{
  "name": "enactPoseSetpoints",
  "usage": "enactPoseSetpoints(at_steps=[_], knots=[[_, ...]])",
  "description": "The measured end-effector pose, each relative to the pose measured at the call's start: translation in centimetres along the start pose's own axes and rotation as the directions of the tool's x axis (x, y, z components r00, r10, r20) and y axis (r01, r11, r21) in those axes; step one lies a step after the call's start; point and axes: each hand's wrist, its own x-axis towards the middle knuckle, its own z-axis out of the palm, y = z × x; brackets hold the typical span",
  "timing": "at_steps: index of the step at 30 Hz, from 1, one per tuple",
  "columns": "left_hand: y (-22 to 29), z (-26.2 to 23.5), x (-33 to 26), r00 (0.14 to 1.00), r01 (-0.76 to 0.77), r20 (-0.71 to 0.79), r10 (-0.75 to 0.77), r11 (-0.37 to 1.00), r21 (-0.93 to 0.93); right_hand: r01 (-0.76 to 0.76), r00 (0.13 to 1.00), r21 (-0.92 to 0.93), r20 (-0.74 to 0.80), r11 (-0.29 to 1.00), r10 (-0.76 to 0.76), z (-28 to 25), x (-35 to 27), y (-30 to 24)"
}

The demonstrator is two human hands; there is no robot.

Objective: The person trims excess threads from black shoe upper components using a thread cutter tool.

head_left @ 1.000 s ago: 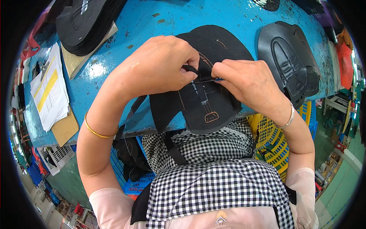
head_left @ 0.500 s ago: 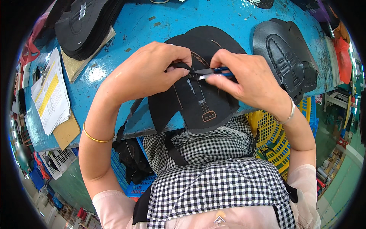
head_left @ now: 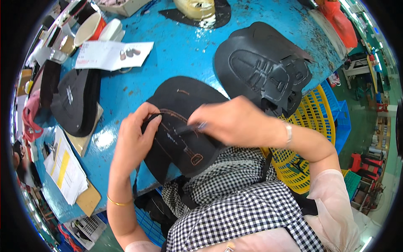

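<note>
Containers first: yellow basket [head_left: 312,122] at 3 o'clock off the table edge, its contents we can't make out. A blue crate [head_left: 340,122] sits just beyond it, contents hidden. At 11 o'clock a red cup [head_left: 90,27] stands on the blue table [head_left: 184,54]; we can't see into it. At 12 o'clock a yellowish tub [head_left: 194,7] sits on a black sheet, mostly cut off by the frame.

The work piece: a black leather piece [head_left: 180,122], rounded at the top, lying at the near table edge at centre, lower end overhanging toward our lap. It carries brown stitch lines, pale chalk-like marks and a small brown loop outline near the bottom.

Our left hand [head_left: 134,140] pinches the leather's left edge, thumb on top, fingers curled under. Our right hand [head_left: 235,124] is closed around a thin pen-like tool [head_left: 191,127], tip down on the leather's middle.

A stack of similar black pieces [head_left: 262,69] lies at 1 o'clock, another black pile [head_left: 73,101] at 9 o'clock, papers [head_left: 111,54] at 11.
</note>
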Motion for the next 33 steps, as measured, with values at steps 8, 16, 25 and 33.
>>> enactPoseSetpoints(at_steps=[8,16,25,33], knots=[[5.8,4.0,0.1,0.933,-0.359,-0.019,0.361,0.932,0.048,-0.429,0.9,-0.552,-0.329,0.715,0.286,-10.0,-3.8,8.1],[6.6,3.6,-0.3,0.951,-0.307,-0.061,0.303,0.948,-0.08,-0.586,0.809,-0.424,-0.344,0.691,0.476,-10.2,-2.8,10.5],[-0.1,0.5,-7.5,0.942,-0.025,-0.257,-0.217,0.717,-0.696,-0.495,0.865,-0.508,-0.37,0.705,0.34,-9.6,-3.0,10.5],[-6.0,-0.9,-14.4,0.784,-0.283,-0.484,-0.39,0.469,-0.836,-0.484,0.873,-0.596,-0.381,0.641,0.304,-8.8,-2.6,9.1]])
